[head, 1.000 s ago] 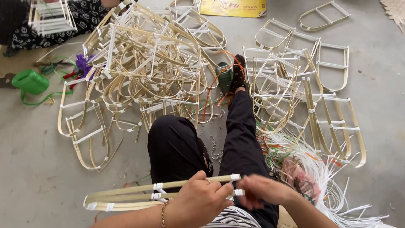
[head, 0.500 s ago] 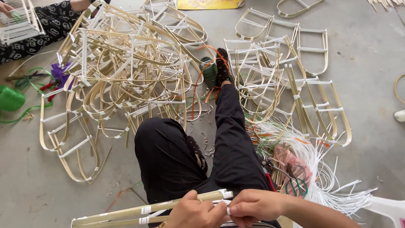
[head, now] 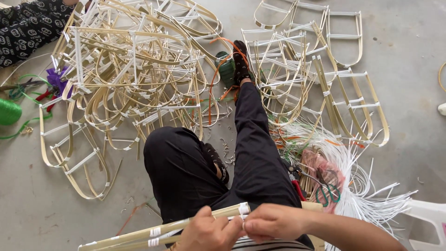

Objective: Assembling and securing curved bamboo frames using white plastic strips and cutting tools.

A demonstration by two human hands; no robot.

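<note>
On the grey concrete floor (head: 409,46) piled with bent frames (head: 134,79), your left hand (head: 209,231) grips the bamboo strips (head: 153,231) over your lap; your right hand (head: 274,221) pinches their white binding (head: 243,208).

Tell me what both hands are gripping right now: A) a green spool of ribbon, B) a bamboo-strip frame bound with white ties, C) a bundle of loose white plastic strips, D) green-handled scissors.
B: the left hand and right hand meet on the bamboo-strip frame over the lap; the scissors lie on the floor.
</note>
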